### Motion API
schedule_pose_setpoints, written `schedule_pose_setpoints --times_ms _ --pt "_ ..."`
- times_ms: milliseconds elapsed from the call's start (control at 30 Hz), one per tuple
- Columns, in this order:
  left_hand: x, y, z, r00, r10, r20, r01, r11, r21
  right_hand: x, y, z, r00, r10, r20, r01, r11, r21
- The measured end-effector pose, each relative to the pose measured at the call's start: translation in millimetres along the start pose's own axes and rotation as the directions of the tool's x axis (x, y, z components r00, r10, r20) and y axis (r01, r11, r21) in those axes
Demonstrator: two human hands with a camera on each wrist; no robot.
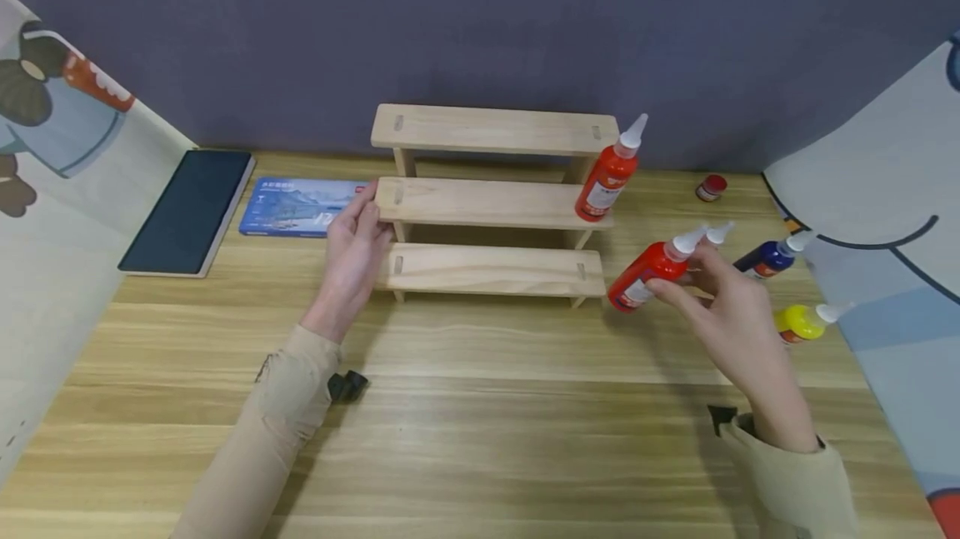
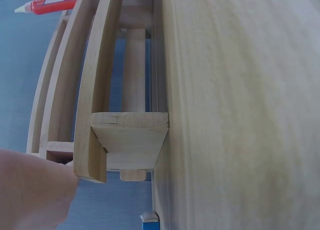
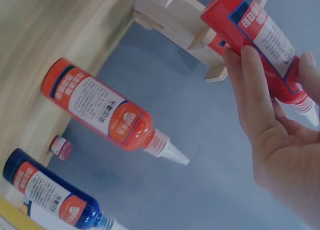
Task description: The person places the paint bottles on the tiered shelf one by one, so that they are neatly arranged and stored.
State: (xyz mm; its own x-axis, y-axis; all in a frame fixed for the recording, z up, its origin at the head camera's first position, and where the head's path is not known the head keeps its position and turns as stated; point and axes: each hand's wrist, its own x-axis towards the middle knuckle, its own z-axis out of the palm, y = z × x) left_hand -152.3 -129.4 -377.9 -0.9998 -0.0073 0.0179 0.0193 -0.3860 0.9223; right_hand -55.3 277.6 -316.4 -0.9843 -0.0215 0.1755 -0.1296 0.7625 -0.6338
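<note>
While the left hand grips the left end of the middle step of a wooden shelf, the right hand holds a red bottle just beyond the right end of the near step. Its thumb and bent fingers are closed to the width of that bottle, pinching it from both sides, with the white nozzle pointing up and leaning a little to the right. The left thumb lies at the near side of the step; how tightly that hand presses cannot be told.

The shelf stands on a wooden table in front of a dark wall, its three steps rising toward the far side. A second red bottle stands upright on the right end of the middle step.

Farther right, an orange bottle, a blue bottle and a yellow bottle stand on the table, with a small red jar at the far side. To the left of the shelf lie a flat blue box, partly covered by the left hand, and a dark tablet.
</note>
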Motion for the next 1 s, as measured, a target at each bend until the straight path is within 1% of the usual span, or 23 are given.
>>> schedule_pose_setpoints --times_ms 133,333,500,800,1000 --pt "0.3 -0.5 -0.4 1.000 -0.005 -0.002 0.005 1.000 0.002 3 -6 1 1.000 -0.013 -0.003 0.013 1.000 0.016" --pt "0.8 -0.7 -0.4 1.000 0.000 -0.004 0.000 1.000 0.007 6 -14 4 0.998 -0.061 -0.016 0.062 0.996 0.063" --pt "0.6 -0.4 -0.5 1.000 0.000 0.002 0.000 1.000 0.010 8 -20 6 0.996 -0.079 -0.027 0.081 0.995 0.062" --pt "0.5 -0.5 -0.8 1.000 0.003 0.009 -0.003 1.000 -0.007 14 -28 11 0.996 -0.076 -0.041 0.079 0.995 0.062" --pt "-0.2 -0.3 -0.7 1.000 0.000 0.010 0.000 1.000 0.000 19 -31 16 0.996 -0.072 -0.055 0.076 0.995 0.067"
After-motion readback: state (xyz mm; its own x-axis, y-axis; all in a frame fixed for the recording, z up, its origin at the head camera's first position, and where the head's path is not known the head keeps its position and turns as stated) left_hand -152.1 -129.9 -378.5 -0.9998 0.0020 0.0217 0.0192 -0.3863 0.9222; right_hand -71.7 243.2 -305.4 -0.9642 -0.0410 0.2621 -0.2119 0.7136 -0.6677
